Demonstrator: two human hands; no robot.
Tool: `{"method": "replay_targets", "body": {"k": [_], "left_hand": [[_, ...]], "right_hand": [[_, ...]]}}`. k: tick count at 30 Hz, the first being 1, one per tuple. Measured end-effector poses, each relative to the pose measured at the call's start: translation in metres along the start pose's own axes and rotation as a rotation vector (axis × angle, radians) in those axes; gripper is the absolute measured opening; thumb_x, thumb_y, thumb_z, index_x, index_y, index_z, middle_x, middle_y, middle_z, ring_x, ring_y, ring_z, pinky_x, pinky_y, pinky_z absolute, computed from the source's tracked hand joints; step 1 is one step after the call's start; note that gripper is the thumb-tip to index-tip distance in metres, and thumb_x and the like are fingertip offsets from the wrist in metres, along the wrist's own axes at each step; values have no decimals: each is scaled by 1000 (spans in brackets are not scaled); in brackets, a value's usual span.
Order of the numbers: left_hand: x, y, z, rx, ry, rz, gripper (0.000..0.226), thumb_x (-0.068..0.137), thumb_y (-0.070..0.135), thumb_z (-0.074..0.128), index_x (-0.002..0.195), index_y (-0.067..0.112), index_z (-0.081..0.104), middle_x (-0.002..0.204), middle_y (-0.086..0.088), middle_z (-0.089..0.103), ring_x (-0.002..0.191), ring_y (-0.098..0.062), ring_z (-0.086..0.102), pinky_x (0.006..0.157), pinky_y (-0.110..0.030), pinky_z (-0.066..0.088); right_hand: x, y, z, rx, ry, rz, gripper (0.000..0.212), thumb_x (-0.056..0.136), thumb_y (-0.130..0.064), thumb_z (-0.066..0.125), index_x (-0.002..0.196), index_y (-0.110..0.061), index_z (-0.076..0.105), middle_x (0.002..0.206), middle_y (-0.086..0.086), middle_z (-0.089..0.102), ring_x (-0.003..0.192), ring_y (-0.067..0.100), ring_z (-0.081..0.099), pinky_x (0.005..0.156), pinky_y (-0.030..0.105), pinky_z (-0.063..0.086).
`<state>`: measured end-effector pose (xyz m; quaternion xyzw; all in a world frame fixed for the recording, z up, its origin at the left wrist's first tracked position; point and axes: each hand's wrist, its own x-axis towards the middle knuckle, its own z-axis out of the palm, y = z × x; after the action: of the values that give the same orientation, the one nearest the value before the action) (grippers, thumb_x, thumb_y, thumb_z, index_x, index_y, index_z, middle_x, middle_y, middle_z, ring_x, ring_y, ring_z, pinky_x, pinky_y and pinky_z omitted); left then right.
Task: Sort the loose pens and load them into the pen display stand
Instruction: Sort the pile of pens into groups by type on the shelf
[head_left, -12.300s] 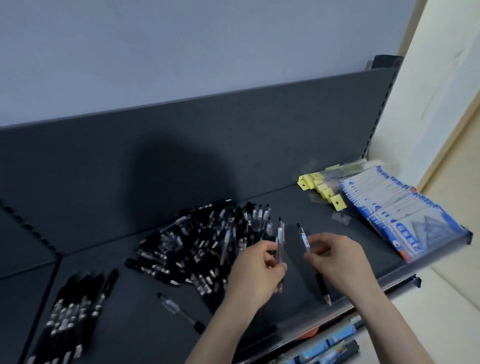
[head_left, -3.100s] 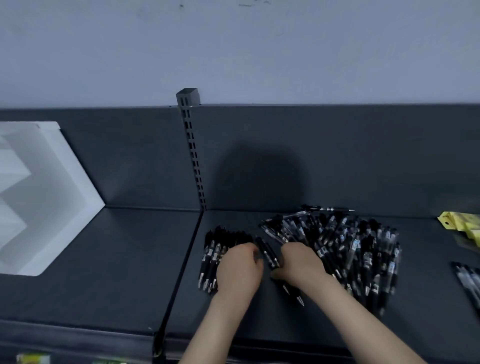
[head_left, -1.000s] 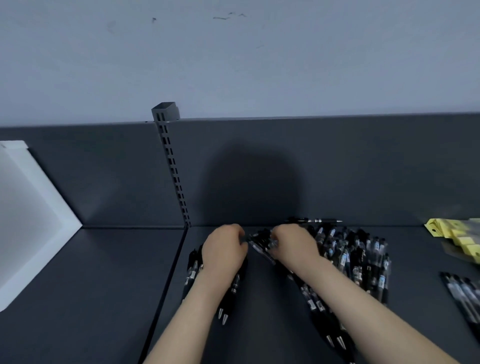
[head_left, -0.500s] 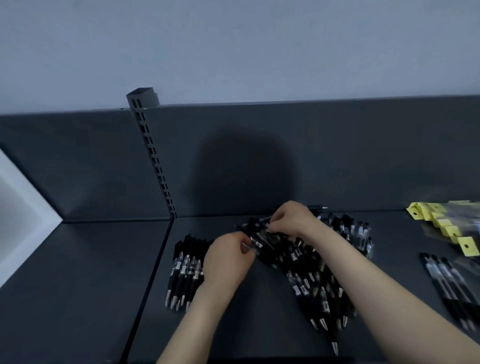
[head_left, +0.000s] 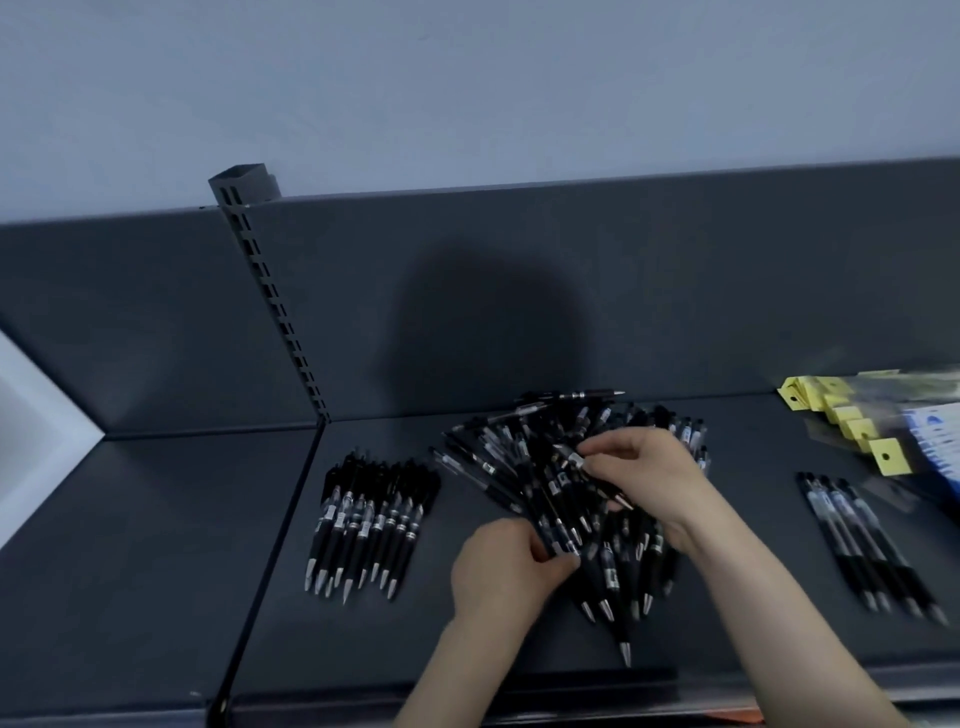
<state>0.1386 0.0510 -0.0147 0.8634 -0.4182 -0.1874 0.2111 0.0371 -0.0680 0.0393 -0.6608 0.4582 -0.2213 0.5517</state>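
Observation:
A big heap of loose black pens (head_left: 545, 467) lies on the dark shelf (head_left: 467, 649). My left hand (head_left: 504, 566) sits at the heap's near left edge, fingers curled round the lower ends of a few pens. My right hand (head_left: 649, 478) is over the heap's right side and pinches one black pen (head_left: 592, 475) by its barrel. To the left lies a tidy row of sorted black pens (head_left: 369, 525), tips toward me. A second small sorted row of pens (head_left: 867, 540) lies at the right. Only a white corner of the display stand (head_left: 36, 431) shows at the far left.
A slotted upright post (head_left: 270, 291) divides the shelf's back panel. Yellow-tagged clear packets (head_left: 857, 421) and blue-printed packs (head_left: 935, 441) sit at the right end. The left shelf section (head_left: 156, 545) lies beyond the seam.
My left hand has slid down to the heap's near edge and closed on pens there. My right hand has shifted right and holds a single pen. The view has swung right.

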Motion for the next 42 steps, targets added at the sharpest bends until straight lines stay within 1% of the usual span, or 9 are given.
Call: {"method": "replay_targets", "body": {"k": [3,8,15,21,27,30,32,37,42], "left_hand": [[-2,6,-1,6,-20,-30,36,77,55,68,78,19,68,80,3,69,78,-15,65,65,-28,50],[-3,9,1,-172,-164,-147,30,78,38,63,60,15,66,63,-3,72,47,-12,62,63,-31,60],[-22,-3,-7,-443,-223,-245,21,79,25,64,65,10,66,53,-2,65,42,-14,58,46,-24,50],[-50,-23,-27,-406,-243,-264,16,77,26,66,66,14,65,50,-1,63,43,-16,59,49,-25,51],[-74,-62,-67,-456,-42,-306,8,80,14,67,74,9,68,50,4,62,43,-12,57,47,-23,50],[-74,-84,-85,-459,99,-350,5,81,12,67,77,9,68,51,3,62,43,-12,56,50,-26,55],[-68,-97,-95,-432,177,-366,6,81,13,68,76,12,68,53,3,63,42,-12,56,52,-28,57],[-45,-111,-111,-225,280,-303,8,78,22,65,70,22,65,58,4,67,49,-13,65,63,-33,59],[-19,-110,-116,-27,369,-256,6,81,26,64,79,20,66,74,7,66,64,-9,56,51,-23,39]], "right_hand": [[-10,9,-2,56,-10,24,13,84,-6,66,87,-18,71,89,9,69,76,13,62,48,19,48],[-19,16,-7,91,-1,25,12,84,-5,65,91,-14,71,92,17,69,75,15,61,50,20,50],[-27,20,-11,163,-32,25,12,84,-6,67,92,-14,72,97,22,68,73,14,62,50,18,50],[-33,18,2,194,-144,40,14,83,-7,69,93,-15,73,94,24,68,71,20,62,61,28,56],[-38,11,42,229,-320,69,19,84,-3,67,101,-12,70,82,12,66,66,17,63,67,34,53],[-42,10,73,240,-390,92,21,85,2,64,103,-8,66,75,8,64,57,10,62,50,21,49],[-44,10,93,229,-418,106,21,85,3,62,103,-8,65,71,5,63,53,5,61,46,18,47],[-38,7,131,177,-372,84,21,85,2,63,105,-5,65,75,6,63,61,11,61,48,20,49],[-30,1,164,53,-256,-6,25,84,1,63,105,-12,64,78,4,60,63,13,60,53,23,54]]}}
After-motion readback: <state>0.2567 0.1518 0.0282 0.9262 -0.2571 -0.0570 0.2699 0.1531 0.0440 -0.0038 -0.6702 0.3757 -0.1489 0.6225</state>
